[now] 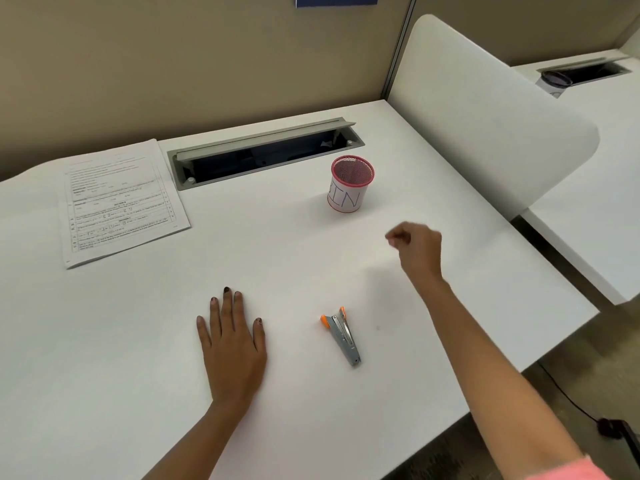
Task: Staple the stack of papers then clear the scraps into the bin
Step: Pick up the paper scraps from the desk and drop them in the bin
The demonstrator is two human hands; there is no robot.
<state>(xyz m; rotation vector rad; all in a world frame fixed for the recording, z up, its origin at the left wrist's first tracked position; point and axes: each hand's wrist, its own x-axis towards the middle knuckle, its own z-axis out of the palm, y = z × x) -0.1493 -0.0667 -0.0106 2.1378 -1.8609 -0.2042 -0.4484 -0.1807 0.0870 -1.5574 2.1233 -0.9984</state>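
While the left hand [232,344] is laid flat on the white bench [138,341] with its fingers spread and nothing under them, the right hand [417,249] is held up above the bench. Its grip is pinched together, thumb against fingertips. Something tiny may be held there, maybe a scrap, but it is too small and blurred to be told.

The bin [350,184], a little red mesh cup with "BIN" written on its white wrap, is stood upright at about eleven o'clock from the right hand, near it and with its mouth open to the top. It is much nearer to the right hand than to the left, so the drop is best done by the right hand. The pinch must be carried up and over the rim before it is let go, or the bit could be lost on the bench.

The stack of papers [119,202] is lying at ten o'clock on the bench, well apart from both hands, with its long side pointed from twelve to six. The stapler [342,334] is lying between the two arms, its orange end toward eleven o'clock and its hinge toward five.

No other scraps can be seen on the bench, so the job is judged to be almost done.
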